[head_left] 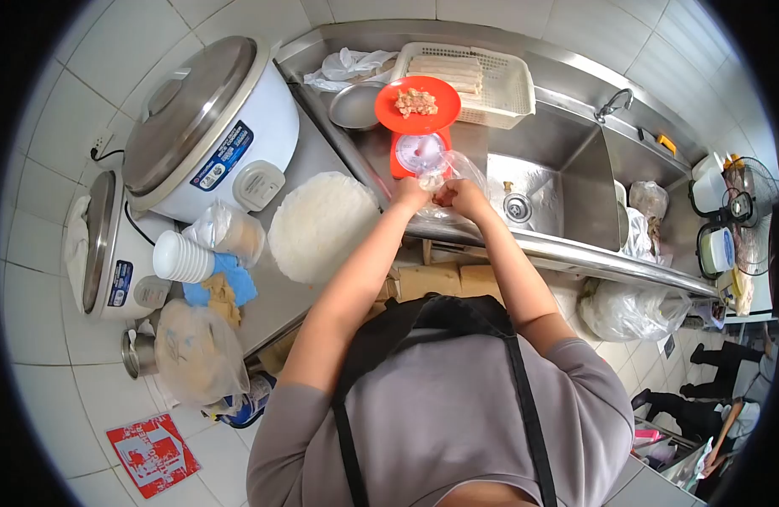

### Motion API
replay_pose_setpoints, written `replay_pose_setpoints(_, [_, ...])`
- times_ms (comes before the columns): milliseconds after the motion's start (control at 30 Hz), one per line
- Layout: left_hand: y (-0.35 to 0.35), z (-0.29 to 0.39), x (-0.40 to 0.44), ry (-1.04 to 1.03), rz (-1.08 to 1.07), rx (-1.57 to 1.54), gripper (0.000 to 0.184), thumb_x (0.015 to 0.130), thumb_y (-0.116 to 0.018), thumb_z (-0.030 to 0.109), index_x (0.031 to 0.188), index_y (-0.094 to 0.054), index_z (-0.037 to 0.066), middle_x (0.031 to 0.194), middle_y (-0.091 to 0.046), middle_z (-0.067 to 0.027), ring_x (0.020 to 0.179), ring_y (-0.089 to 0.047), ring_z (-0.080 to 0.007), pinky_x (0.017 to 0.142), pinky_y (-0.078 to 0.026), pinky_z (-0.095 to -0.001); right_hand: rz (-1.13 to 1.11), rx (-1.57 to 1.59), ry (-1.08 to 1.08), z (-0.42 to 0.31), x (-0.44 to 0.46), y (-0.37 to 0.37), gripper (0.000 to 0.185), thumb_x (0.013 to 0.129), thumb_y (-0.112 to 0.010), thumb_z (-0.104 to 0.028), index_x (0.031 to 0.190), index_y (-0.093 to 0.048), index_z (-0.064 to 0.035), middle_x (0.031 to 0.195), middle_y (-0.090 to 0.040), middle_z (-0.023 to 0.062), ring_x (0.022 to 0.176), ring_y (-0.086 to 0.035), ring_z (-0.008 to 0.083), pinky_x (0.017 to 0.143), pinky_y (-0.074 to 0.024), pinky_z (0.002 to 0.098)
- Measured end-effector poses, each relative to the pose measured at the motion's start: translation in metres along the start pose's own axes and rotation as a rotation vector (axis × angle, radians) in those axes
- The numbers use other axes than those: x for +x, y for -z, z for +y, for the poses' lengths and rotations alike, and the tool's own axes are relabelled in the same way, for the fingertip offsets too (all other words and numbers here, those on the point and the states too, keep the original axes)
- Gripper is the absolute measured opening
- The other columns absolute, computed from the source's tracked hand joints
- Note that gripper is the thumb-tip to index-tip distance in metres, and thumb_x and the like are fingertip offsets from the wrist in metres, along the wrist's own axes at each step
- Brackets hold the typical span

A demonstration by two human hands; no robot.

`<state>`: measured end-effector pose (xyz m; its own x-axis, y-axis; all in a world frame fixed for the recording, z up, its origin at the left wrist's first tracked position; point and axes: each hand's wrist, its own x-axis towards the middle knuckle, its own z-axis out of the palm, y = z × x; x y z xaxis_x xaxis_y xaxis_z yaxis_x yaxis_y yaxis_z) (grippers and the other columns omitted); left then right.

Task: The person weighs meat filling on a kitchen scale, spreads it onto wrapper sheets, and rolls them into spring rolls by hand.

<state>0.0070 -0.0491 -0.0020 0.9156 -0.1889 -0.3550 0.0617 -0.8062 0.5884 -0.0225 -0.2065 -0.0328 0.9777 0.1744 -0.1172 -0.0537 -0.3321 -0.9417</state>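
At the counter's front edge, my left hand (pixel 412 193) is closed, its fingers gathered at the near side of a clear plastic bag (pixel 468 171). My right hand (pixel 467 200) is closed on the same bag, just beside the left. Something reddish-brown shows between the hands, too small to make out. Right behind the bag stands a red kitchen scale (pixel 422 152) with a white dial. On top of it, a red plate (pixel 390 110) carries a mound of chopped meat mixture (pixel 416 102).
Round white wrapper sheets (pixel 322 226) lie on the left counter beside a large rice cooker (pixel 212 135). Behind the scale are a metal bowl (pixel 355 106) and a white basket (pixel 512 101) of pale rolls. A steel sink (pixel 537 182) is on the right. Other people (pixel 702 414) stand far right.
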Motion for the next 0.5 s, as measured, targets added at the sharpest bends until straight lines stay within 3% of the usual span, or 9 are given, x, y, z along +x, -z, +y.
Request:
replay_pose_setpoints(100, [-0.024, -0.030, 0.028, -0.049, 0.060, -0.440, 0.033, 0.074, -0.069, 0.015, 0.102, -0.063, -0.001, 0.091, -0.067, -0.0111, 0.083, -0.064, -0.0244, 0.076, -0.049, -0.0365, 0.206, -0.240, 0.149, -0.012, -0.014, -0.001, 0.017, 0.068, -0.052, 0.011, 0.074, -0.064, 0.0002, 0.072, -0.063, 0.0122, 0.067, -0.063, 0.0219, 0.064, -0.0497, 0.0318])
replay_pose_setpoints(133, [-0.024, -0.032, 0.030, -0.004, -0.005, -0.582, 0.028, 0.082, -0.062, 0.011, 0.108, -0.060, 0.000, 0.096, -0.065, -0.0099, 0.085, -0.064, -0.0206, 0.075, -0.051, -0.0358, 0.240, -0.302, 0.165, -0.013, -0.015, 0.001, 0.017, 0.069, -0.052, 0.010, 0.074, -0.065, 0.0001, 0.071, -0.063, 0.0123, 0.068, -0.063, 0.0225, 0.064, -0.0498, 0.0320])
replay_pose_setpoints(233, [-0.024, -0.038, 0.028, 0.057, -0.091, -1.063, 0.027, 0.087, -0.056, 0.011, 0.112, -0.057, 0.001, 0.098, -0.064, -0.0113, 0.085, -0.064, -0.0236, 0.075, -0.052, -0.0379, 0.318, -0.420, 0.218, -0.017, -0.015, 0.003, 0.018, 0.071, -0.050, 0.008, 0.074, -0.066, -0.0002, 0.070, -0.063, 0.0129, 0.068, -0.063, 0.0242, 0.065, -0.0500, 0.0325])
replay_pose_setpoints(400, [-0.021, -0.027, 0.008, 0.135, -0.114, -1.297, 0.024, 0.092, -0.049, 0.012, 0.114, -0.053, 0.001, 0.103, -0.061, -0.0130, 0.089, -0.062, -0.0267, 0.076, -0.053, -0.0406, 0.290, -0.326, 0.210, -0.018, -0.014, 0.001, 0.020, 0.075, -0.049, 0.006, 0.081, -0.067, 0.0004, 0.073, -0.064, 0.0144, 0.067, -0.062, 0.0240, 0.065, -0.0495, 0.0318])
replay_pose_setpoints(500, [-0.026, -0.024, 0.007, 0.169, -0.090, -1.444, 0.024, 0.092, -0.048, 0.013, 0.112, -0.052, 0.000, 0.103, -0.061, -0.0135, 0.090, -0.062, -0.0269, 0.079, -0.052, -0.0414, 0.265, -0.262, 0.203, -0.011, -0.010, 0.003, 0.021, 0.079, -0.050, 0.004, 0.091, -0.066, 0.0001, 0.075, -0.065, 0.0111, 0.068, -0.062, 0.0202, 0.065, -0.0495, 0.0311])
